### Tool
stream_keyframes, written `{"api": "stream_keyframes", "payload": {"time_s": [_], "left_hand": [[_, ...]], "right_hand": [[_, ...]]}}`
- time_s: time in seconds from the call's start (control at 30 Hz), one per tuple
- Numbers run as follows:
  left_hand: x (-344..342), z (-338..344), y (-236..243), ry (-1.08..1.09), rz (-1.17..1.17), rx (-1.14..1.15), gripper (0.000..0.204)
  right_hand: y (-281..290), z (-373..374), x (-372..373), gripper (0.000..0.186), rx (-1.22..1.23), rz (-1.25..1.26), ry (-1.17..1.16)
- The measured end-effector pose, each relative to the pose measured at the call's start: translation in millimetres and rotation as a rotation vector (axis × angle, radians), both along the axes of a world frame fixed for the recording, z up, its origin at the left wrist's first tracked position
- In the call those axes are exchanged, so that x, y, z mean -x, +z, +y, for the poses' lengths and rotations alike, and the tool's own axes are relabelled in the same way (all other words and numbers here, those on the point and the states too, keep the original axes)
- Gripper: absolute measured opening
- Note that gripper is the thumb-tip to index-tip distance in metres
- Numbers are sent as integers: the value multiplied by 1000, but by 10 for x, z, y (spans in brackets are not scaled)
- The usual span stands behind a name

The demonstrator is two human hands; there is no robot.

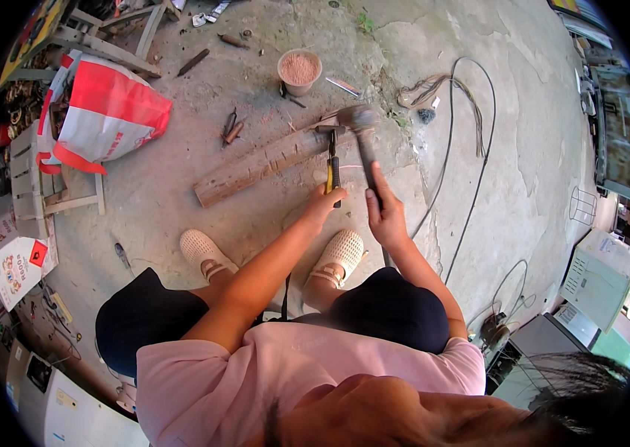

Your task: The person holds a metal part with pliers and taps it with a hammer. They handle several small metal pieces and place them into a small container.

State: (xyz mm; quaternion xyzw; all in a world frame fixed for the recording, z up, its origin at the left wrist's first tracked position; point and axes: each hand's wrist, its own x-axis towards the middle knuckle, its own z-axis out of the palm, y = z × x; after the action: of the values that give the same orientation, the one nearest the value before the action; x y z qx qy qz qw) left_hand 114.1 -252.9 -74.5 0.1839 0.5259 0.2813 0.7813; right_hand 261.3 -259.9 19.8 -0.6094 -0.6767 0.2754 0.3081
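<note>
My left hand (319, 208) is closed round the yellow-and-black handles of a pair of pliers (333, 167). The jaws point away from me, over the far end of a wooden beam (255, 170) lying on the floor. A short dark piece (327, 129) shows at the jaws; its kind is unclear. My right hand (387, 217) grips the dark handle of a hammer (366, 153). Its blurred head is just above the beam's far end, beside the plier jaws. I cannot tell whether it touches anything.
Beyond the beam stands a bowl of pinkish granules (300, 69). Rusty metal pieces (231, 130) lie left of it. A black cable (449, 141) loops across the concrete at right. A red-and-white bag (110, 108) rests on a wooden stool at left. My light clogs (341, 252) are nearer.
</note>
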Motion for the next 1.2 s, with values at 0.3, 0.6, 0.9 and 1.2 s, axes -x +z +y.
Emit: {"api": "stream_keyframes", "payload": {"time_s": [0.3, 0.6, 0.9, 1.2], "left_hand": [[-75, -45, -187, 7, 84, 59, 20], [-30, -6, 74, 18, 33, 29, 28], [-49, -43, -162, 54, 82, 71, 34], [-77, -44, -61, 58, 48, 79, 29]], "right_hand": [[409, 148, -57, 51, 264, 90, -79], [-20, 85, -14, 50, 339, 43, 11], [397, 190, 27, 52, 163, 176, -106], [58, 114, 2, 53, 391, 109, -30]]}}
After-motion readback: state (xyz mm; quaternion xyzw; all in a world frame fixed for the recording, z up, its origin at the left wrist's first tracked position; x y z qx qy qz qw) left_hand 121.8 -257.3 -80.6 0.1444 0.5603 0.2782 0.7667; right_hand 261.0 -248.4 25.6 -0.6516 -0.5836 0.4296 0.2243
